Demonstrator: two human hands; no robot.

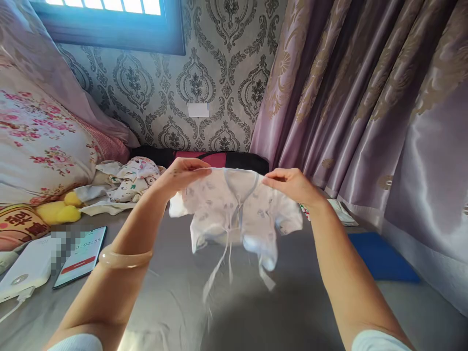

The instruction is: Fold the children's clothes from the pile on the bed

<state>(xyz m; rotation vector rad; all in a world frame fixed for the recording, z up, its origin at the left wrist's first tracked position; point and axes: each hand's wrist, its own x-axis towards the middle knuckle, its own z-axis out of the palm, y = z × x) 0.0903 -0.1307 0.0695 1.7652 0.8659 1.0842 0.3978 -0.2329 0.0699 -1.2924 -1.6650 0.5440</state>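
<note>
Head view, shirt: I see a small white tie-front shirt (214, 207) held above a grey sheet (164, 297).
Left hand: the left hand (185, 174) pinches one shoulder.
Right hand: the right hand (291, 184) pinches the other.
Why so: two grips seemingly keep the shoulders spread, front facing me.
Direction: neckline up, ties dangling; long axis sideways, sleeve to sleeve.

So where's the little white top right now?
In the head view, the white top hangs mid-picture between the left hand and right hand, above the gray sheet.
</note>
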